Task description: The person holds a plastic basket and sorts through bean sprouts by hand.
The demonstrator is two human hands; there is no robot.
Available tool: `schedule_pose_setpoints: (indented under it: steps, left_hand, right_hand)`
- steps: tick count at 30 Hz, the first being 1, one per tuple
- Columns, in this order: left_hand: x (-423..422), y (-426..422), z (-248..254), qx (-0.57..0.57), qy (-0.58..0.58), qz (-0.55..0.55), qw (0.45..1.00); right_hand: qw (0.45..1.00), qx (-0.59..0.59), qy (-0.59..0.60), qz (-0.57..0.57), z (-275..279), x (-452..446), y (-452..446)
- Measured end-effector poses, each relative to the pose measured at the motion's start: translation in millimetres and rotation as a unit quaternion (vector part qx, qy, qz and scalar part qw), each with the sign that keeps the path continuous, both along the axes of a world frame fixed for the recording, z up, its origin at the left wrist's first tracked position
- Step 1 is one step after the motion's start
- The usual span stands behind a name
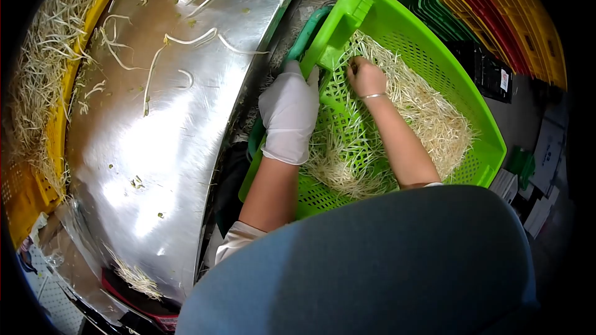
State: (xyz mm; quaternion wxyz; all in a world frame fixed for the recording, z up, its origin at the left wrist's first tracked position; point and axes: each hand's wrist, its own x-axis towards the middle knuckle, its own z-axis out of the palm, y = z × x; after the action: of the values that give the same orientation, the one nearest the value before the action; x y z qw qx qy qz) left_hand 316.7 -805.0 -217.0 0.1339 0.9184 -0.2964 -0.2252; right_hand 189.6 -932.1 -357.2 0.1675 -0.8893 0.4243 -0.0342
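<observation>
A bright green perforated plastic basket [462,80] stands tilted in front of me, with a heap of bean sprouts [428,99] along its right side and more at its near end. My left hand [290,108], in a white glove, grips the basket's left rim. Inside the basket, my right hand [366,77], bare with a bracelet at the wrist, is at the upper left edge of the heap. Its fingers are curled closed; what they hold, if anything, is hidden.
On my left is a shiny metal table [167,174] with scattered loose sprouts. A yellow crate [59,118] full of sprouts stands at its far left. Stacked colored crates [484,12] are at the upper right. A grey-blue surface [372,267] covers the lower foreground.
</observation>
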Motion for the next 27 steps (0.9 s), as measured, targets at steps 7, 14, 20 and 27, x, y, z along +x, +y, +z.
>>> schedule_pose_setpoints:
  steps: [7,14,20,27]
  left_hand:
    - [0,6,-8,-0.058,-0.058,-0.032,0.996]
    - [-4,13,-3,-0.027,0.031,0.010,0.999]
    - [0,-1,9,-0.060,0.054,0.037,0.996]
    - [8,-18,-2,-0.055,0.100,0.005,0.993]
  right_hand:
    - [0.949,0.123,-0.248,-0.152,99,-56,-5]
    - [0.927,-0.123,-0.161,-0.314,188,-437,-69]
    - [0.955,-0.054,0.198,-0.212,178,-297,1]
    - [0.986,-0.010,-0.107,0.124,52,-37,20]
